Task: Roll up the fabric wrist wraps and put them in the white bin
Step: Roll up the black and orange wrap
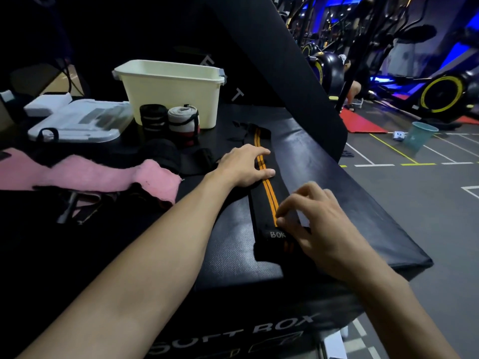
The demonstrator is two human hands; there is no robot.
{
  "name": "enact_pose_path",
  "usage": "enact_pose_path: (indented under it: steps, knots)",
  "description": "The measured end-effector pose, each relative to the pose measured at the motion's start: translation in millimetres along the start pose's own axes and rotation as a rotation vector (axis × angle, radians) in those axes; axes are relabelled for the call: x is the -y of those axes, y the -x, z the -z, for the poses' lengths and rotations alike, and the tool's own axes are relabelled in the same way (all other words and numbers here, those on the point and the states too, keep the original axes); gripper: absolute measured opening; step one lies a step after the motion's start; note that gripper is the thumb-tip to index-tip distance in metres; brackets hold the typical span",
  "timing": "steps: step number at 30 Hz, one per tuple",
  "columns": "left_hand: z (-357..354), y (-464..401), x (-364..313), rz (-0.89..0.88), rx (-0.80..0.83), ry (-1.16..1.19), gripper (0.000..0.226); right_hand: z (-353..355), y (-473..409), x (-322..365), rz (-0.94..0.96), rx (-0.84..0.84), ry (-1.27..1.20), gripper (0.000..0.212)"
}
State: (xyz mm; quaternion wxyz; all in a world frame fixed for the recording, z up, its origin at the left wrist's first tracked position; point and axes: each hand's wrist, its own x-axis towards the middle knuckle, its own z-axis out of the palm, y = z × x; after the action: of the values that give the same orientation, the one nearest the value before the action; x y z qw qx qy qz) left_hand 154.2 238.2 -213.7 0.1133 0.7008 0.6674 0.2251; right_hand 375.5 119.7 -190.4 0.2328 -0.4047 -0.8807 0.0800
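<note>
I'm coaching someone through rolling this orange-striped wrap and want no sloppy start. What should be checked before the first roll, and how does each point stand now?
1. Wrap laid out straight: ok. The black wrap with orange stripes lies flat along the soft box.
2. Far part held down: ok. The left hand rests flat on the wrap, mid-length.
3. Near end gripped: ok. The right hand pinches the wrap by its label.
4. Roll begun: not ok. The near end is still flat.
5. White bin reachable and open: ok. It stands lidless beyond the wrap.
6. Room inside the bin: cannot tell. Its inside is out of view.
</note>
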Motion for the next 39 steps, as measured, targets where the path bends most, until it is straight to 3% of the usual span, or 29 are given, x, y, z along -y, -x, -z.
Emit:
enact_pose_path:
  steps: [3,7,8,15,22,28,34,39]
  knots:
    - [1.0,1.9,-1.8,-0.014,-0.002,0.0,0.051,-10.7,4.0,5.9,0.036,-0.173,0.057,0.022]
    - [3.2,5.1,-3.4,-0.015,-0.003,0.005,0.045,-17.3,16.9,4.6,0.112,-0.344,0.082,0.01]
    - [3.5,5.8,-4.1,-0.011,-0.002,0.003,0.045,-16.7,19.4,3.3,0.133,-0.346,0.078,0.016]
    - [5.0,8.8,-6.4,-0.002,-0.004,-0.003,0.047,-14.5,29.5,-9.5,0.164,-0.132,0.059,0.042]
    - [4.7,7.9,-7.3,-0.035,-0.003,-0.049,0.045,-7.9,15.3,-6.6,0.157,-0.059,0.079,0.035]
    - [11.9,13.4,-12.1,-0.08,0.061,0.05,0.051,9.6,33.8,2.0,0.097,0.177,0.039,0.042]
    - [11.2,15.4,-15.4,-0.091,0.061,0.055,0.05,13.6,30.5,5.4,0.099,0.171,-0.005,0.026]
    - [9.9,18.4,-15.9,-0.092,0.035,0.063,0.048,13.0,23.3,12.3,0.064,0.181,0.072,0.041]
